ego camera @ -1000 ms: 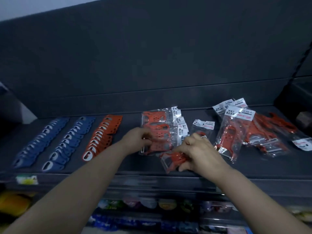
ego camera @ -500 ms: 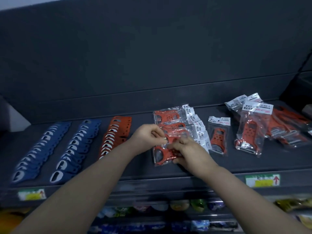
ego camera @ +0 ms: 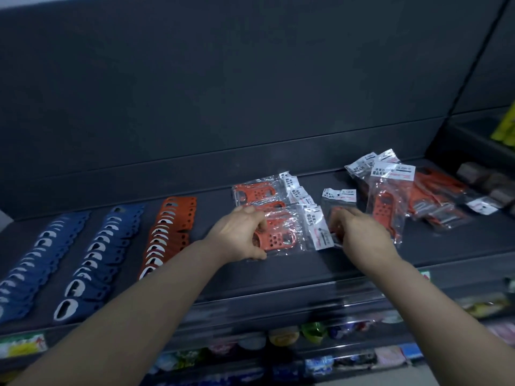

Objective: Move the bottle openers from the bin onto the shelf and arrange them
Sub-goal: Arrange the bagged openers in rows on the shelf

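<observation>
Presently: left hand (ego camera: pixel 239 236), fingers and thumb curled round the left edge of the front packet (ego camera: pixel 281 240), a clear bag holding one orange opener. It is likely being steadied to overlap squarely as the nearest of the packet row (ego camera: pixel 267 196).

Right hand (ego camera: pixel 361 235), fingers bent down over the lone packet (ego camera: pixel 338 200) just beside that row, apparently pinching it as next to file; the contact itself is hidden.

Further right, a loose heap (ego camera: pixel 429 199) of bagged openers, unsorted.

Left: one orange row (ego camera: pixel 170 232) and two blue rows (ego camera: pixel 94 254), unbagged, overlapped.

All lie on the shelf (ego camera: pixel 278 277); bin not in view.
</observation>
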Demonstrator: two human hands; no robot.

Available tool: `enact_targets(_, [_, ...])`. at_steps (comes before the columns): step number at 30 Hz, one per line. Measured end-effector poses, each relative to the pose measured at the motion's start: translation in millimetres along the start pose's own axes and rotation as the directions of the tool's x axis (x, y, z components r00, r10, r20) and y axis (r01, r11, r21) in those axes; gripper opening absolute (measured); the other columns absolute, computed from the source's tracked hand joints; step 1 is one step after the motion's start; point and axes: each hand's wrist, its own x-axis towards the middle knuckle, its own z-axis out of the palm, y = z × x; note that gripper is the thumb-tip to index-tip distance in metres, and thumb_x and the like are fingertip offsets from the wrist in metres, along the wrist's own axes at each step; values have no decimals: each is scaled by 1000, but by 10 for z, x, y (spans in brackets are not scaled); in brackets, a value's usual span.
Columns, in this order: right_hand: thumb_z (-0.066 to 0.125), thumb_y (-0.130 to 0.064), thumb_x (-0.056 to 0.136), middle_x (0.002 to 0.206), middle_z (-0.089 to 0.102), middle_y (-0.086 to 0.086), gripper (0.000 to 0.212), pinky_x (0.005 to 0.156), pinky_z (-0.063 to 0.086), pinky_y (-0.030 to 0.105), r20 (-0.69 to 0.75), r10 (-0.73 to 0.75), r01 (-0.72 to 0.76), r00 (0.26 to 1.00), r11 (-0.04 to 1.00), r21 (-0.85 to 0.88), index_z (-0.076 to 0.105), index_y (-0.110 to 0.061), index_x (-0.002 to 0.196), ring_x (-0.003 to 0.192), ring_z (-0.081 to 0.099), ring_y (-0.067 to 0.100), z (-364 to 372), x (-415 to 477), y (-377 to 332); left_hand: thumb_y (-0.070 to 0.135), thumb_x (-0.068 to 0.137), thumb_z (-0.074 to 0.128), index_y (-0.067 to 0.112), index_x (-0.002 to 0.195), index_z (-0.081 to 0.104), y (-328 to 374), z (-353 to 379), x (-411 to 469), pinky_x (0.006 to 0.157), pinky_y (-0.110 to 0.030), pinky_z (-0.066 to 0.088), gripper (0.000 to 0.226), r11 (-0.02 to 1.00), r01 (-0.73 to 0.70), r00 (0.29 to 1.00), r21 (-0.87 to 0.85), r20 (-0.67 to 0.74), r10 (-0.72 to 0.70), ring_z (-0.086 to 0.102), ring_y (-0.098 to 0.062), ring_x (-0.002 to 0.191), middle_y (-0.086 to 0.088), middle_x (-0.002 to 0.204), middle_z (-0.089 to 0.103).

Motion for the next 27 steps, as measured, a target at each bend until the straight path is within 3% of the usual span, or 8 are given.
enact_targets(3, [51,-2,81,105,61,5,27,69,45,33,88,1,6,996,996,-86,58,-17,102,96,61,29,-14,-51,99,58,66,76,29,115,53,196,-28,106,93,-33,40,62,1000,21,995,22,-95,-19,40,-12,108,9,113,46])
enact_targets(5, [50,-2,83,108,60,4,29,70,45,33,88,-6,16,996,993,-116,58,-15,107,102,59,28,-48,-65,186,54,71,74,30,109,57,418,-53,196,88,-32,41,48,999,-15,987,-46,-159,7,44,-12,102,9,106,50])
enact_targets(8, [50,-3,85,108,61,3,30,72,47,32,97,-15,26,995,994,-107,60,-17,108,102,60,26,-98,-45,332,44,80,70,28,100,63,783,-23,325,85,-32,47,26,990,-92,990,-107,-118,79,54,-12,100,10,100,59])
enact_targets(11, [51,-5,83,104,64,3,29,71,49,34,128,-40,48,991,997,-61,59,-21,105,96,63,27,-132,-5,458,38,89,61,25,106,64,1114,54,489,87,-34,48,22,991,-96,991,-89,-106,86,56,-16,105,5,108,64])
enact_targets(15, [53,-12,85,103,64,-3,29,72,47,33,40,-117,117,992,993,9,63,-29,106,99,60,24,-241,10,607,32,93,55,16,117,58,1437,78,751,85,-35,46,29,999,48,989,-12,-139,-49,57,-27,108,-7,114,64])
enact_targets(18, [56,-25,87,110,62,-6,24,82,40,34,-52,-215,209,975,973,-99,66,-29,108,111,47,24,-322,71,760,39,91,56,11,110,55,1630,79,919,78,-34,44,34,983,178,984,39,-35,-177,59,-32,107,-12,113,64])
enact_targets(22, [53,-35,90,133,47,-9,32,96,34,38,108,-208,223,972,963,-149,60,-30,120,126,35,22,-310,181,1016,45,86,64,9,117,49,1863,155,1090,76,-31,42,50,960,278,958,-25,87,-275,59,-30,108,-10,117,63])
enact_targets(27, [56,-30,91,145,38,-6,36,103,36,40,126,-236,247,964,966,-76,58,-25,126,134,28,22,-296,215,1221,42,72,81,7,121,43,2049,186,1241,79,-31,45,71,863,467,884,-191,124,-451,61,-28,108,-9,115,61])
